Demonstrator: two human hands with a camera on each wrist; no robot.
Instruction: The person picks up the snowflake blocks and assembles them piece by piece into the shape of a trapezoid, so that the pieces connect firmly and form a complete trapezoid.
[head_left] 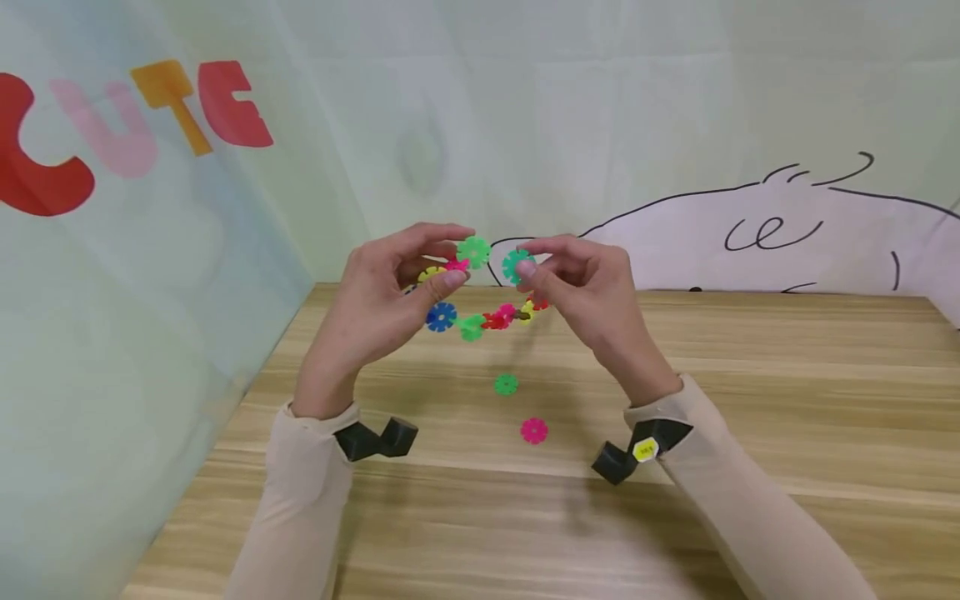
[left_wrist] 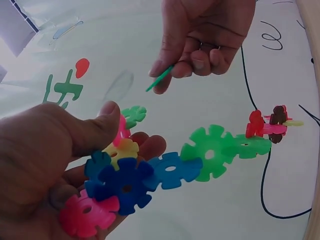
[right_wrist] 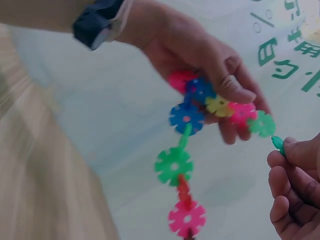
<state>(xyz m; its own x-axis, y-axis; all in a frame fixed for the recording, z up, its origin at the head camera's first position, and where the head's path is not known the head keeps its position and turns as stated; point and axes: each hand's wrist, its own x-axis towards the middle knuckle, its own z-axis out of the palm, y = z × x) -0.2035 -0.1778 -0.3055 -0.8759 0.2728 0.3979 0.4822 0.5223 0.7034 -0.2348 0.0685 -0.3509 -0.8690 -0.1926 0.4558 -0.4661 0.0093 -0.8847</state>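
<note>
My left hand grips one end of a chain of slotted plastic snowflake discs, thumb and fingers about its pink and yellow pieces. A light green disc sticks out at that end. From the hand the chain hangs in a curve through blue, green, red, pink, brown and yellow discs. Facing it, my right hand pinches a single teal-green disc between thumb and fingers. In the right wrist view that teal-green disc is very close to the light green one; whether they touch I cannot tell.
Below the hands, a loose green disc and a loose pink disc lie on the wood-grain table. A printed cloth backdrop stands behind and to the left. Black camera mounts sit on both wrists.
</note>
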